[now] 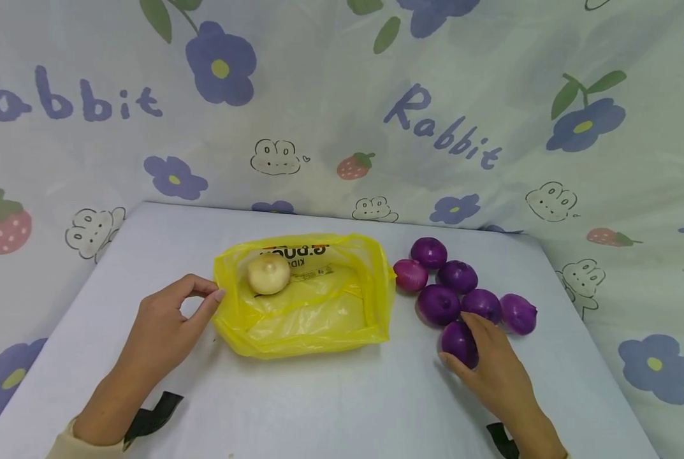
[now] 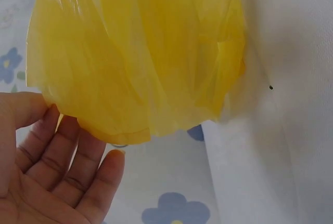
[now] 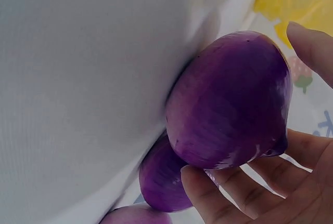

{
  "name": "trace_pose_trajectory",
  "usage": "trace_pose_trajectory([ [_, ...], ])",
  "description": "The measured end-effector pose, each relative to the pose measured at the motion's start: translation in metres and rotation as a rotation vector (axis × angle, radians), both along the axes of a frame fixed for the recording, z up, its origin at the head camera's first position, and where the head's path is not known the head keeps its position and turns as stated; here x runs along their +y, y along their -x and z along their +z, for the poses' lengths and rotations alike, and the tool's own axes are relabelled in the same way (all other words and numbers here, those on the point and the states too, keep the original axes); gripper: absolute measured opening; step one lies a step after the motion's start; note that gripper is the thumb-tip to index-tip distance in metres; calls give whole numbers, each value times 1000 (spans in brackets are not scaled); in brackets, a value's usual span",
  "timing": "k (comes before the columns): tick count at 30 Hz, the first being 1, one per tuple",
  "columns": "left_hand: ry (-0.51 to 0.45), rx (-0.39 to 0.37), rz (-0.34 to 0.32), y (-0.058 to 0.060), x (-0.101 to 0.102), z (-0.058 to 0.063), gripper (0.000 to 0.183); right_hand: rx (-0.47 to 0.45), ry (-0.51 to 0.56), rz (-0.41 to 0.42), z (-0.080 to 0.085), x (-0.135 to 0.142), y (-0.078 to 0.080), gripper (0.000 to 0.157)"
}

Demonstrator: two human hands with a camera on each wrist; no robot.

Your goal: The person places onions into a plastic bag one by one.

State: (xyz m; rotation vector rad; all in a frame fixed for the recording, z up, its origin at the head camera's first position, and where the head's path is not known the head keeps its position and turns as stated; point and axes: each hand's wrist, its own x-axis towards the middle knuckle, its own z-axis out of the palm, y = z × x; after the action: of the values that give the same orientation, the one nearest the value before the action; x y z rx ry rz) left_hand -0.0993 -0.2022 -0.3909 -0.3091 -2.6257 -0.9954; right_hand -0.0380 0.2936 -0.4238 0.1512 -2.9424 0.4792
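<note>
My left hand [image 1: 169, 322] pinches the left rim of a yellow plastic bag [image 1: 376, 290] between thumb and index finger. The bag stands with its mouth wide, and a pale yellow onion [image 1: 269, 274] lies inside. The left wrist view shows the bag's outer side, with the other fingers loosely bent below its edge. On the right, my right hand [image 1: 499, 366] reaches around the nearest purple onion [image 1: 458, 344], which rests on the table. In the right wrist view the thumb [image 3: 312, 50] stands apart from this onion, and the fingers spread along its other side.
Several more purple onions [image 1: 439, 305] cluster to the right of the bag, close to my right hand. A white table [image 1: 330, 401] carries everything. Behind and beside it hangs a patterned cloth [image 1: 319, 115] with flowers and rabbits.
</note>
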Motion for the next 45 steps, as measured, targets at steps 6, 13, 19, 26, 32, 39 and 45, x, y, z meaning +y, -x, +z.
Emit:
trace_pose_trajectory([
  [6, 2, 1, 5, 0, -1, 2, 9, -54, 21, -21, -2, 0, 2, 84],
  [13, 3, -3, 7, 1, -1, 2, 9, -108, 30, -34, -4, 1, 1, 87],
  [19, 4, -7, 11, 1, -1, 1, 10, -127, 43, -35, -4, 2, -1, 85],
  [26, 1, -11, 3, 2, 2, 2, 9, -152, 67, -65, -3, 4, -4, 90],
  [32, 4, -30, 7, 1, 2, 3, 10, -155, 76, -70, -1, 3, -7, 91],
  [39, 10, -33, 11, 0, 2, 2, 10, -105, 60, -36, 5, 1, -8, 85],
  [45, 8, -33, 11, 0, 2, 1, 10, -77, 65, -11, 10, -3, -7, 84],
])
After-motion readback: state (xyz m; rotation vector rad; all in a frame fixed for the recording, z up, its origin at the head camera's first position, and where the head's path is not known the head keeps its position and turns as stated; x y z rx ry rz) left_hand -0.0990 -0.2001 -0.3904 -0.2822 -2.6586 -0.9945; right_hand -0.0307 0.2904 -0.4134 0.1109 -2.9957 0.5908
